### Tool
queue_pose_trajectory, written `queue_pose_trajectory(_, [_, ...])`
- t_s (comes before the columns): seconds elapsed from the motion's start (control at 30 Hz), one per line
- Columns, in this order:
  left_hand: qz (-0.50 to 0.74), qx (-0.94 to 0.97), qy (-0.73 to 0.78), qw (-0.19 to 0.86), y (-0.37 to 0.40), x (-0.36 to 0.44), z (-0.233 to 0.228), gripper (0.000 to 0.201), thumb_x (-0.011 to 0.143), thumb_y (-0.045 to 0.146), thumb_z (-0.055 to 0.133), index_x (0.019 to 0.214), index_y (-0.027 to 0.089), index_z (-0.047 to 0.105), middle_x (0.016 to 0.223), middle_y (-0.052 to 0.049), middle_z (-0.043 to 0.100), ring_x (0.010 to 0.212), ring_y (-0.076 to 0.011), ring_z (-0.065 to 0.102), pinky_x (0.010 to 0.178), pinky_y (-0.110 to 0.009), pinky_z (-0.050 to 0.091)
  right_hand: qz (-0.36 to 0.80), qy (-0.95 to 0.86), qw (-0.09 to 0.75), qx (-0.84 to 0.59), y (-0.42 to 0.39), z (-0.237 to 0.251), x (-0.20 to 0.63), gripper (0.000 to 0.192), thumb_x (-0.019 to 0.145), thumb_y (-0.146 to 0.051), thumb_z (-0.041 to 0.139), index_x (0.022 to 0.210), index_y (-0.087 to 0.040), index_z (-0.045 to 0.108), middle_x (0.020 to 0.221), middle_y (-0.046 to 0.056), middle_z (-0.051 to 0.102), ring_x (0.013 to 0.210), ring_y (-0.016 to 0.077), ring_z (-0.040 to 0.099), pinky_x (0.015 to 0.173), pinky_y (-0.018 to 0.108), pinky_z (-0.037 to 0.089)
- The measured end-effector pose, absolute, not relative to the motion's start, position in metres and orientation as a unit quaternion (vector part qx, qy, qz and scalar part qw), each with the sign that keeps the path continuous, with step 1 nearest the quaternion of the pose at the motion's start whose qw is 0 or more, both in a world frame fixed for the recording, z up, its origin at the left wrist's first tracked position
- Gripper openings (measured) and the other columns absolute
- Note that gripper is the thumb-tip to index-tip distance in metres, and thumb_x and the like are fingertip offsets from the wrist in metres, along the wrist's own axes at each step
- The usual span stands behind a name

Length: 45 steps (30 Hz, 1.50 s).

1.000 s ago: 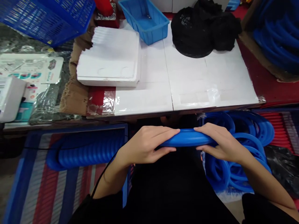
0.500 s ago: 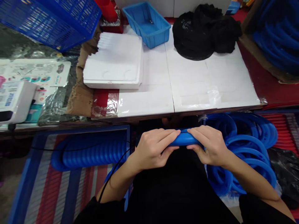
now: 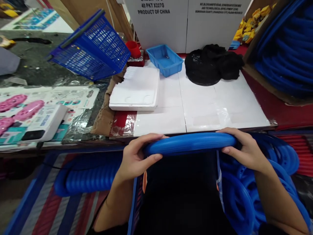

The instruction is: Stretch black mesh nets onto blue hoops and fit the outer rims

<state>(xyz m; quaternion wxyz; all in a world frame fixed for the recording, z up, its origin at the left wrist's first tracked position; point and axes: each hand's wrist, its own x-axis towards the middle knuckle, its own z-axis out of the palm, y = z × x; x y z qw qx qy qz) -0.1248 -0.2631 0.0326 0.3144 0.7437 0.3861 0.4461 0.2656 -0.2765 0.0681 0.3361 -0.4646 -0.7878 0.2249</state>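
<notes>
Worktable [image 3: 207, 111], frame centre: white-covered top, red surface exposed at right edge. White printed cartons [image 3: 186, 23] stand behind it, upper centre. Striped red-and-blue mat [image 3: 49, 212] on floor, lower left.

White carton [image 3: 160, 23] beyond the hands read "40 PKT X227G / PRODUCT OF CHINA"; neighbouring carton's [image 3: 217, 19] print was illegible.

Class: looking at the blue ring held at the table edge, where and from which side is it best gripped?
Probably at its two opposite ends, from the sides, as the left hand and right hand do: the blue ring lies flat and wide, its rounded rim slim enough for fingers to wrap.
</notes>
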Motion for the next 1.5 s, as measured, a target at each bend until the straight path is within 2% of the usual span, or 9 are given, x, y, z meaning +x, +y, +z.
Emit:
queue_pose_trajectory(0.13, [0.354, 0.814, 0.365, 0.280, -0.249, -0.114, 0.058, 0.052, 0.098, 0.037, 0.078, 0.147, 0.024, 0.068, 0.136, -0.010, 0.078, 0.121, -0.0281, 0.077, 0.108, -0.038, 0.063, 0.236, -0.778, 0.362, -0.455, -0.276, 0.058, 0.260, 0.039, 0.100, -0.040, 0.076, 0.136, -0.026, 0.071, 0.118, 0.008, 0.082, 0.101, 0.0278, 0.080, 0.085, 0.036, 0.067])
queue_pose_trajectory(0.3, [0.318, 0.865, 0.311, 0.234, -0.241, -0.091, 0.088, 0.051, 0.100, 0.042, 0.079, 0.145, 0.021, 0.066, 0.131, -0.010, 0.080, 0.118, -0.0264, 0.079, 0.105, -0.035, 0.063, 0.203, -0.787, 0.364, -0.456, -0.287, 0.056, 0.254, 0.046, 0.098, -0.040, 0.077, 0.141, -0.025, 0.069, 0.125, 0.011, 0.080, 0.109, 0.0316, 0.079, 0.092, 0.041, 0.067])
queue_pose_trajectory(0.5, [0.257, 0.910, 0.260, 0.197, -0.249, -0.073, 0.079, 0.048, 0.104, 0.038, 0.073, 0.146, 0.017, 0.062, 0.130, -0.013, 0.080, 0.113, -0.0268, 0.080, 0.100, -0.037, 0.064, 0.127, -0.853, 0.318, -0.395, -0.297, 0.062, 0.243, 0.060, 0.096, -0.034, 0.081, 0.152, -0.022, 0.061, 0.123, 0.014, 0.080, 0.106, 0.0318, 0.079, 0.092, 0.046, 0.066])
queue_pose_trajectory(0.7, [0.284, 0.909, 0.260, 0.162, -0.249, -0.061, 0.068, 0.053, 0.105, 0.049, 0.070, 0.144, 0.014, 0.064, 0.121, -0.014, 0.081, 0.106, -0.0280, 0.081, 0.090, -0.038, 0.066, 0.110, -0.858, 0.314, -0.392, -0.295, 0.060, 0.231, 0.061, 0.099, -0.034, 0.078, 0.155, -0.023, 0.057, 0.125, 0.015, 0.080, 0.104, 0.0311, 0.079, 0.090, 0.048, 0.066])
queue_pose_trajectory(0.87, [0.299, 0.907, 0.248, 0.163, -0.251, -0.066, 0.068, 0.044, 0.107, 0.043, 0.065, 0.141, 0.016, 0.066, 0.119, -0.014, 0.082, 0.100, -0.0262, 0.082, 0.085, -0.035, 0.067, 0.117, -0.853, 0.327, -0.390, -0.295, 0.059, 0.226, 0.059, 0.098, -0.032, 0.078, 0.153, -0.024, 0.059, 0.123, 0.013, 0.080, 0.102, 0.0312, 0.079, 0.088, 0.048, 0.065])
queue_pose_trajectory(1.03, [0.342, 0.887, 0.280, 0.136, -0.256, -0.064, 0.057, 0.041, 0.103, 0.037, 0.072, 0.137, 0.016, 0.067, 0.116, -0.013, 0.083, 0.096, -0.0277, 0.082, 0.082, -0.037, 0.066, 0.130, -0.819, 0.373, -0.416, -0.295, 0.054, 0.214, 0.051, 0.096, -0.026, 0.078, 0.146, -0.025, 0.065, 0.117, 0.012, 0.080, 0.099, 0.0302, 0.078, 0.082, 0.046, 0.062])
queue_pose_trajectory(1.2, [0.360, 0.871, 0.277, 0.189, -0.254, -0.070, 0.061, 0.044, 0.101, 0.037, 0.075, 0.139, 0.018, 0.067, 0.119, -0.013, 0.083, 0.102, -0.0278, 0.082, 0.087, -0.037, 0.066, 0.112, -0.832, 0.358, -0.408, -0.295, 0.062, 0.202, 0.053, 0.095, -0.025, 0.080, 0.146, -0.022, 0.063, 0.115, 0.012, 0.081, 0.096, 0.0304, 0.078, 0.082, 0.046, 0.063])
queue_pose_trajectory(1.37, [0.382, 0.830, 0.308, 0.266, -0.257, -0.100, 0.077, 0.044, 0.100, 0.042, 0.076, 0.139, 0.022, 0.072, 0.121, -0.010, 0.084, 0.109, -0.0264, 0.081, 0.097, -0.035, 0.064, 0.114, -0.830, 0.322, -0.441, -0.291, 0.080, 0.222, 0.062, 0.094, -0.038, 0.082, 0.152, -0.026, 0.061, 0.125, 0.013, 0.080, 0.107, 0.0355, 0.080, 0.093, 0.050, 0.068])
queue_pose_trajectory(1.5, [0.495, 0.693, 0.418, 0.315, -0.257, -0.134, 0.058, 0.048, 0.100, 0.058, 0.070, 0.130, 0.021, 0.079, 0.121, -0.011, 0.083, 0.110, -0.0302, 0.079, 0.099, -0.040, 0.063, 0.161, -0.768, 0.364, -0.502, -0.284, 0.066, 0.267, 0.051, 0.094, -0.044, 0.078, 0.144, -0.037, 0.069, 0.120, 0.009, 0.083, 0.098, 0.0379, 0.082, 0.079, 0.046, 0.072])
